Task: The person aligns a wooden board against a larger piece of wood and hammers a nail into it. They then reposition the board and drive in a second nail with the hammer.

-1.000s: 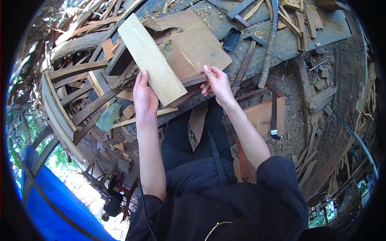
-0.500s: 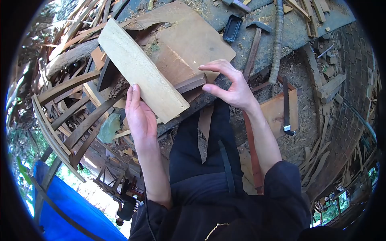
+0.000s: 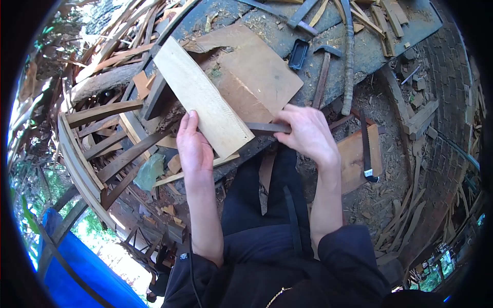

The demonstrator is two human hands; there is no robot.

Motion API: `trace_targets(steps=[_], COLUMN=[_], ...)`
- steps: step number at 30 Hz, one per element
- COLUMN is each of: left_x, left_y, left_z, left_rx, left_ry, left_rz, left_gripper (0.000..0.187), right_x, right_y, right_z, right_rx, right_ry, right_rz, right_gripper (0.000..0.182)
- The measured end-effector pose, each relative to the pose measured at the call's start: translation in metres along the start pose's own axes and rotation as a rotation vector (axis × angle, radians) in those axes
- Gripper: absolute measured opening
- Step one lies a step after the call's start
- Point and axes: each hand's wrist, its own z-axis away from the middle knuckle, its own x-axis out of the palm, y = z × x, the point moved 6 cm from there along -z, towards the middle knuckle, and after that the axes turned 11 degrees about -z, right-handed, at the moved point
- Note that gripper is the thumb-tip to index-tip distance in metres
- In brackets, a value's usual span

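Note:
A long pale board [image 3: 205, 100] lies tilted across the view. My left hand [image 3: 196, 146] is at its lower left edge, fingers at the edge and thumb side up, supporting it. A narrow dark wooden piece [image 3: 264, 127] sticks out from under the board to the right. The thumb and fingers of my right hand [image 3: 309, 134] are pinched on its outer end. Behind both lies a thin brown sheet [image 3: 264, 66] with a ragged edge on the dark work surface [image 3: 226, 21].
A hammer [image 3: 323, 77] and a small black tray [image 3: 298, 54] lie on the surface beside a wrapped pole [image 3: 348, 66]. Below right, a handsaw [image 3: 366, 149] rests on a wooden panel [image 3: 349, 167]. Curved slatted woodwork [image 3: 77, 154] stands at the left. A person [image 3: 159, 282] is partly visible at lower left.
My right hand has closed from an open curve onto the end of the dark piece. The board and my left hand appear slightly further right as the view has shifted.

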Motion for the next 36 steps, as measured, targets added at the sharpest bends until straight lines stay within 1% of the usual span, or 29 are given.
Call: trace_targets(steps=[1,2,3,5,7,8,9,11,12,13,15,17,19,21,23,25,27,29,30,31,33,36], left_x=[0.001,0.001,0.0,0.003,0.004,0.002,-0.001,-0.006,-0.008,-0.008,-0.01,-0.01,-0.011,-0.015,-0.018,-0.019,-0.021,-0.024,-0.023,-0.021,-0.021,-0.021], left_y=[0.0,-0.002,-0.006,-0.006,-0.004,-0.003,-0.003,-0.005,-0.005,-0.005,-0.006,-0.007,-0.01,-0.012,-0.01,-0.01,-0.01,-0.011,-0.01,-0.01,-0.008,-0.008], left_z=[0.0,0.001,0.0,0.002,0.001,0.001,-0.002,-0.006,-0.007,-0.009,-0.009,-0.01,-0.012,-0.015,-0.016,-0.021,-0.025,-0.027,-0.027,-0.025,-0.023,-0.022], left_rx=[0.001,0.014,0.0,0.007,0.015,0.012,0.009,-0.003,-0.008,-0.002,-0.003,-0.001,0.001,0.044,0.041,0.042,0.053,0.046,0.045,0.042,0.049,0.059], left_ry=[-0.005,0.006,-0.01,-0.029,-0.045,-0.051,-0.057,-0.074,-0.081,-0.097,-0.125,-0.142,-0.172,-0.159,-0.179,-0.196,-0.174,-0.177,-0.178,-0.181,-0.17,-0.183], left_rz=[0.004,-0.011,0.002,0.012,0.008,0.001,-0.004,-0.032,-0.036,-0.043,-0.056,-0.048,-0.057,-0.057,-0.072,-0.081,-0.081,-0.083,-0.082,-0.083,-0.097,-0.09], left_gripper=[0.034,0.034,0.034,0.035,0.036,0.037,0.037,0.038,0.038,0.038,0.039,0.039,0.04,0.04,0.04,0.041,0.04,0.04,0.04,0.04,0.039,0.038], right_x=[0.006,0.009,0.015,0.027,0.045,0.055,0.068,0.084,0.091,0.102,0.118,0.137,0.158,0.178,0.191,0.204,0.211,0.219,0.217,0.218,0.223,0.22], right_y=[-0.003,-0.01,-0.016,-0.023,-0.028,-0.028,-0.031,-0.03,-0.034,-0.034,-0.036,-0.038,-0.042,-0.044,-0.043,-0.037,-0.036,-0.032,-0.035,-0.035,-0.037,-0.037], right_z=[0.009,0.019,0.03,0.056,0.083,0.097,0.107,0.13,0.136,0.137,0.141,0.131,0.114,0.096,0.085,0.077,0.073,0.072,0.07,0.069,0.062,0.06], right_rx=[0.064,0.09,0.084,0.134,0.202,0.175,0.18,0.262,0.258,0.265,0.281,0.272,0.3,0.301,0.313,0.413,0.387,0.427,0.419,0.421,0.388,0.378], right_ry=[-0.033,0.005,0.016,0.147,0.209,0.294,0.3,0.485,0.562,0.572,0.701,0.774,0.756,0.761,0.761,0.69,0.711,0.746,0.749,0.752,0.658,0.639], right_rz=[0.031,0.008,0.012,-0.055,-0.121,-0.118,-0.119,-0.248,-0.222,-0.22,-0.237,-0.195,-0.173,-0.197,-0.259,-0.362,-0.368,-0.515,-0.518,-0.517,-0.58,-0.584], right_gripper=[0.03,0.025,0.025,0.022,0.021,0.02,0.02,0.02,0.02,0.02,0.024,0.026,0.028,0.03,0.031,0.028,0.031,0.035,0.039,0.039,0.041,0.043])
